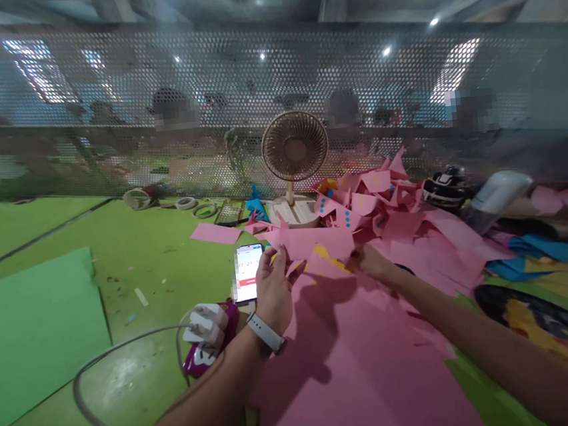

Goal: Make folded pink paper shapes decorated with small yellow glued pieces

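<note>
My left hand, with a light watch strap at its wrist, pinches the left end of a pink paper strip. At the strip's right end, the fingers of my right hand are closed on it, partly hidden and slightly blurred. Below lies a large pink paper sheet, shaded by my arms. Yellow marks or scraps show just under the strip. A lit phone lies left of my left hand. Part of a black curved object shows behind my right wrist.
A small fan stands behind the strip, beside a heap of pink paper pieces. White plugs with a cable are at left, near a green sheet. A black tray lies right. A perforated screen runs across the back.
</note>
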`<state>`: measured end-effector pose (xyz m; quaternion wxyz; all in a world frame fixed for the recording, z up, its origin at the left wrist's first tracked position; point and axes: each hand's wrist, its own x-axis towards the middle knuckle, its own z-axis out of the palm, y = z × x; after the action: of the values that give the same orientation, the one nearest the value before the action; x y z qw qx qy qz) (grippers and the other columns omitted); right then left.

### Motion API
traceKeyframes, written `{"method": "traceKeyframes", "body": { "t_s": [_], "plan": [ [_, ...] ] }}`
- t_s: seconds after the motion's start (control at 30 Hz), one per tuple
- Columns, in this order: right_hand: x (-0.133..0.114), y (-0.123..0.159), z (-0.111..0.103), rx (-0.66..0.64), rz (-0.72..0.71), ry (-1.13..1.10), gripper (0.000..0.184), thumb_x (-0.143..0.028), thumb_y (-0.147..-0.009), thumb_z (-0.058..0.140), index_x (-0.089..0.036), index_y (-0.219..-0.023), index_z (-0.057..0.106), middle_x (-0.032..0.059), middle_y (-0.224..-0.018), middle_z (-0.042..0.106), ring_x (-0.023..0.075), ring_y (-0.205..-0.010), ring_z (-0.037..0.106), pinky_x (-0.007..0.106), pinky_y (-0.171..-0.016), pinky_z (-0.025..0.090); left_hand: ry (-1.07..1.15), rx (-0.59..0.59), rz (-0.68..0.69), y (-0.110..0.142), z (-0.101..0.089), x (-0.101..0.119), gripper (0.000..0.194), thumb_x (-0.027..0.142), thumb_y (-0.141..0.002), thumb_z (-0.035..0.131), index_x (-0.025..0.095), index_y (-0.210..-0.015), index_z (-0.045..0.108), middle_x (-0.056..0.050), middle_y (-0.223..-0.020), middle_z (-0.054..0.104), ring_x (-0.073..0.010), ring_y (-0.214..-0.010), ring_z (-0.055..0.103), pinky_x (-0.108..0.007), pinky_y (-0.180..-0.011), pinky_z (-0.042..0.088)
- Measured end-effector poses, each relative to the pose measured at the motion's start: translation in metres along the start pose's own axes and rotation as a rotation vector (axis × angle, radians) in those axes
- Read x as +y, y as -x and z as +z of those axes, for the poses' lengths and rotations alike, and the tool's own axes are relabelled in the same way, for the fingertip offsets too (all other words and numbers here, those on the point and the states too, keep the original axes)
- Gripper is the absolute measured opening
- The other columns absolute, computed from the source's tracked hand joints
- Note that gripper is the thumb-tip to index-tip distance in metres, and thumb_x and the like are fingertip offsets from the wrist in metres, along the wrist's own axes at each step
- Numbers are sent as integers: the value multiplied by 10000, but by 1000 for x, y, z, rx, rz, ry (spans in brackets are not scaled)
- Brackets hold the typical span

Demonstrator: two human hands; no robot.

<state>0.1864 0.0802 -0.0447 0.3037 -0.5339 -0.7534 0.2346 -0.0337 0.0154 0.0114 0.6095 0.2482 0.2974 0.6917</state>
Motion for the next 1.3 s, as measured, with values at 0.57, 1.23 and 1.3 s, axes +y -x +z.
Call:
{"method": "traceKeyframes", "body": {
  "t_s": [0.57,1.23,1.3],
  "plan": [
    [-102,27,-23,-18,27,-622,207,-323,-700,674,-169,-806,585,5,-693,665,123,-625,622,214,-518,429,-124,-99,-87,25,6,-16,200,272,-750,632,183,-870,499,27,-724,591,-88,-692,587,-349,-821,497],
    [-104,37,-2,101,-53,-617,217,-311,-793,563,-178,-964,556,51,-879,634,154,-741,634,286,-675,528,-72,-90,-121,26,4,-19,630,171,-708,669,332,-1208,320,59,-732,520,-134,-715,647,-410,-823,497],
    [-105,38,-2,120,-55,-594,221,-322,-800,551,-179,-967,557,54,-894,631,149,-722,631,279,-658,531,-94,-63,-113,23,1,-20,479,180,-692,681,284,-1077,417,61,-728,524,-110,-679,626,-406,-808,505]
  ]
}}
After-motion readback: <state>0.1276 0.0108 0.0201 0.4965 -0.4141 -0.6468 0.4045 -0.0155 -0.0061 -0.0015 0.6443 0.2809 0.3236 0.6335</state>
